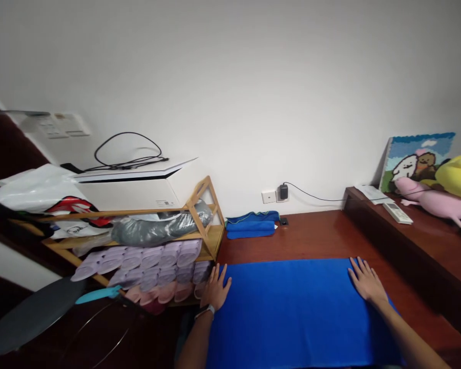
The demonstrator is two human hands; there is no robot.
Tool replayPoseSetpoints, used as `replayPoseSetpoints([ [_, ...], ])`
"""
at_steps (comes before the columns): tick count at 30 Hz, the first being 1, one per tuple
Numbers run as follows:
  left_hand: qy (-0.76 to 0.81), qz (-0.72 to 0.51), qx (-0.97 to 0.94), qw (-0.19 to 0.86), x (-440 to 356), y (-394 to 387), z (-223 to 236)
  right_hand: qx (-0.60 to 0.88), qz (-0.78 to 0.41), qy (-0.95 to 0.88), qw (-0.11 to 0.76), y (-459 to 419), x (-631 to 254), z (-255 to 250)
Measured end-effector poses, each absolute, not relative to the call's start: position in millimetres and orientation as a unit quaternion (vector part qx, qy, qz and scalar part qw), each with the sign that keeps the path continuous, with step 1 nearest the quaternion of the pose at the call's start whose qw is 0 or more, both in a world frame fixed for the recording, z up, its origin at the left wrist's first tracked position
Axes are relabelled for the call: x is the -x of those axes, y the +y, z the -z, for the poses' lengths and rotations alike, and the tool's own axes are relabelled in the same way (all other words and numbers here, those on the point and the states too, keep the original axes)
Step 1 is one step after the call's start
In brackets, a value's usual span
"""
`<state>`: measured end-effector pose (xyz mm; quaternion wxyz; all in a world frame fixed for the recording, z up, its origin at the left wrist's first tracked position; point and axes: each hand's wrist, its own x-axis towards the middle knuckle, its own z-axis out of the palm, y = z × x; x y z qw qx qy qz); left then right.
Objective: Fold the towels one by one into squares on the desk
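Observation:
A bright blue cloth (295, 307) lies spread over the reddish-brown wooden surface (315, 236), with only faint creases in it. My left hand (216, 288), a watch on its wrist, rests at the cloth's far left corner with fingers stretched out. At the far right corner my right hand (367, 281) lies flat, its fingers spread. Neither hand grips anything. Behind the cloth, near the wall, sit folded blue cloths (251, 225). The cloth's near edge runs toward the bottom of the view.
To the left stands a wooden rack (209, 220) with lilac and pink slippers (146, 261) and a white box (130, 192) on top. A raised ledge (418, 241) on the right bears a remote (397, 212) and a pink plush toy (434, 200). A black charger (283, 191) is plugged into the wall.

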<state>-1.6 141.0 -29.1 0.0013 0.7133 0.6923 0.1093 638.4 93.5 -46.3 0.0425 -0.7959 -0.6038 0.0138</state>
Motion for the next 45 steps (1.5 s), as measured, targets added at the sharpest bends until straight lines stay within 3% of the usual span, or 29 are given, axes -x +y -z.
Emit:
replayPoseSetpoints([
  [45,0.709,-0.106,-0.696,0.036,-10.4,135.0,20.6,0.811,-0.061,-0.581,0.009,102.1,-652.4,45.3],
])
